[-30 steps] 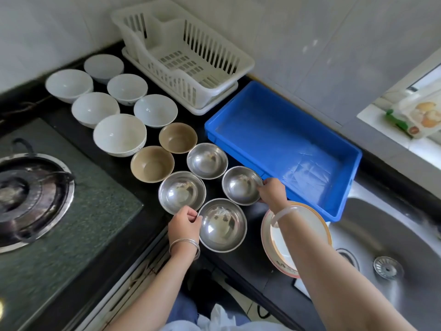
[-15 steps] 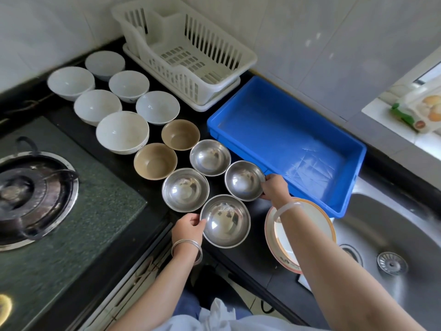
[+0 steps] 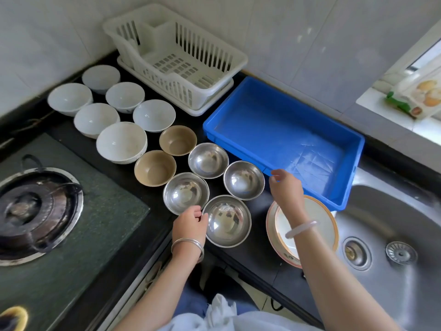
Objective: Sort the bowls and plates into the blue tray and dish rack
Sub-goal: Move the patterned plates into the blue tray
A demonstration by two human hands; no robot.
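The right hand (image 3: 285,187) has let go of the steel bowl (image 3: 244,179) it was touching half a second ago. It now hangs just right of that bowl's rim, over the near edge of the blue tray (image 3: 281,139), fingers loosely curled and spread, pinching nothing. The bowl sits where it was, so nothing has been sorted yet: the tray and the dish rack (image 3: 176,56) in the upper centre both hold no dishes.

The left hand (image 3: 191,223) has barely shifted. It rests at the left rim of the nearest steel bowl (image 3: 226,220), low centre of the frame, thumb and fingers curled against the rim; whether they actually pinch it I cannot tell. That bowl lies flat on the table.

All 4 steel bowls cluster at centre, 2 brown bowls (image 3: 177,139) just up-left of them, 6 white bowls (image 3: 121,142) further left. A stack of plates (image 3: 319,223) lies under the right forearm, beside the sink (image 3: 393,235). The right arm reaches forward across the plates, wrist bent down. My guess is that the release means a change of target.
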